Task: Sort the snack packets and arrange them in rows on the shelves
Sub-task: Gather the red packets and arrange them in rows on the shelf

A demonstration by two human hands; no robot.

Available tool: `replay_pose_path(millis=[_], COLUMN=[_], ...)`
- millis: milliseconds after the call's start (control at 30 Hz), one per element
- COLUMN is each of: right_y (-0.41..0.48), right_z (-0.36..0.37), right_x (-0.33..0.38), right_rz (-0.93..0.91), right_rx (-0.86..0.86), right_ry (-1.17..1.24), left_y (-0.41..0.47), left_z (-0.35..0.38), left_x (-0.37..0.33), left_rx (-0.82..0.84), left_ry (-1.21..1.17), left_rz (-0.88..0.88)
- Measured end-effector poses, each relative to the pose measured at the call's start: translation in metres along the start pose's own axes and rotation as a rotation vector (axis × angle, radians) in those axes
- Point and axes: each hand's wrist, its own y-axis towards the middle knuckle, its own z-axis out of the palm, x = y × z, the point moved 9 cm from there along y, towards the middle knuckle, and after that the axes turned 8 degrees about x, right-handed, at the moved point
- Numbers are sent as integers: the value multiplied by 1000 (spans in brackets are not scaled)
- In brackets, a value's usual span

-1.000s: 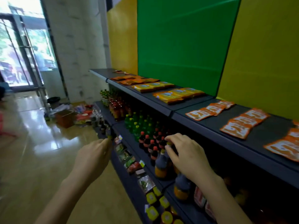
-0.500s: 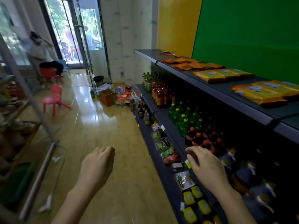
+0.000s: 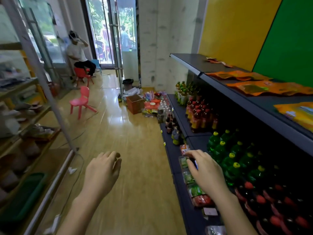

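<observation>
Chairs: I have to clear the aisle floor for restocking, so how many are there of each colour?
Pink chair: 1
Red chair: 1
Blue chair: 1
Total: 3

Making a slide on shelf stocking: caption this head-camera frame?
Right hand reaches toward snack packets on a low shelf; left hand hangs empty over the aisle.

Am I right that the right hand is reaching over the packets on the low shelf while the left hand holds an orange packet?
Not quite: in the head view the left hand is empty, hovering over the floor. The right hand does reach over the packets on the low shelf.
</observation>
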Motion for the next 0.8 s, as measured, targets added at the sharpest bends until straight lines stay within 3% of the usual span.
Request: replay_pose_path(millis=[400,633,800], right_y=[202,356,436], right_z=[67,55,39], right_x=[9,16,5], right_rz=[13,98,151], right_rx=[139,35,-25], right_ry=[26,29,-9], left_y=[188,361,459], left_z=[77,82,83], left_x=[59,87,72], left_rx=[113,87,51], left_ry=[-17,39,-50], left_rz=[-41,75,189])
